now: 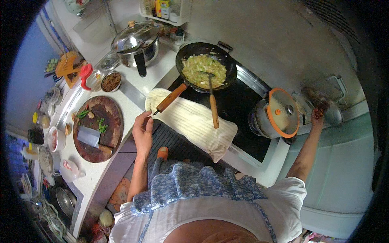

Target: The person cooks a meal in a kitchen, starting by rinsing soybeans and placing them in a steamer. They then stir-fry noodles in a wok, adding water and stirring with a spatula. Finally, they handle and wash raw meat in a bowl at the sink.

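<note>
A black wok (231,65) with a wooden handle stands on the cooktop, and shredded vegetables (197,65) lie in it. A metal spatula (214,112) rests in the wok, its wooden handle pointing towards me. Below the wok, a pale ribbed cloth (185,121) covers the cooktop's front edge. My left hand (143,130) is beside the cloth and the tip of the wok handle, fingers apart and holding nothing. At the far right my right hand (317,117) reaches to some blurred, dark things behind the lidded pot; what its fingers hold is unclear.
A pot with an orange-rimmed glass lid (284,112) stands right on the cooktop. On the left counter, a cleaver (88,136) and chopped greens (102,125) lie on a round wooden chopping board (114,112). Behind it are a bowl of brown shreds (111,81) and a lidded steel pot (126,59).
</note>
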### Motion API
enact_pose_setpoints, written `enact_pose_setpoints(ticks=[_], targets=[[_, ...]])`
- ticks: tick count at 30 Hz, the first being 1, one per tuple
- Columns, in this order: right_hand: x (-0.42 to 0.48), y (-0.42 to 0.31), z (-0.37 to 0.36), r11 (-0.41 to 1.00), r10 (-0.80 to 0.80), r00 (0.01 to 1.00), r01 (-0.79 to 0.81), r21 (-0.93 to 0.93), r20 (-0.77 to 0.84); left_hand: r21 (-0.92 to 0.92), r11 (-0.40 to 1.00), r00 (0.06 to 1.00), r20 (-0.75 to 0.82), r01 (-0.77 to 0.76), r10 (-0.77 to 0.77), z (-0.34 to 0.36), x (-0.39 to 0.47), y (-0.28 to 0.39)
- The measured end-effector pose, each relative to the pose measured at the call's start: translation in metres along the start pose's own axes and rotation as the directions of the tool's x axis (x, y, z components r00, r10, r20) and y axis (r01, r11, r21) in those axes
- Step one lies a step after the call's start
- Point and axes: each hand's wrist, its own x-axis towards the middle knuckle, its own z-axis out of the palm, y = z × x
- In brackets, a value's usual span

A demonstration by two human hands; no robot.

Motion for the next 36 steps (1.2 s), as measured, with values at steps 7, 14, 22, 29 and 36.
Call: enact_pose_setpoints(ticks=[7, 14, 22, 29, 36], targets=[[-0.075, 0.017, 0.027, 0.988, -0.073, 0.997, 0.068, -0.138, -0.031, 0.072, 0.997, 0.999, 0.042, 0.002, -0.005, 0.011, 0.020, -0.009], [-0.343, 0.257, 0.153, 0.325, 0.318, 0.858, 0.302, -0.896, 0.404, -0.084, 0.966, 0.899, 0.392, 0.243, -0.192, 0.027, 0.082, -0.044], [-0.429, 0.396, 0.171, -0.534, 0.548, 0.769, 0.624, -0.571, 0.329, -0.242, 0.811, 0.648, 0.733, 0.532, -0.206, 0.045, 0.095, -0.058], [-0.432, 0.406, 0.177, -0.536, 0.475, 0.826, 0.545, -0.645, 0.303, -0.152, 0.900, 0.650, 0.740, 0.408, -0.170, 0.049, 0.097, -0.067], [-0.389, 0.415, 0.185, 0.072, 0.425, 0.905, -0.019, -0.997, 0.014, -0.220, 0.934, 0.754, 0.652, 0.281, -0.074, 0.055, 0.097, -0.086]])
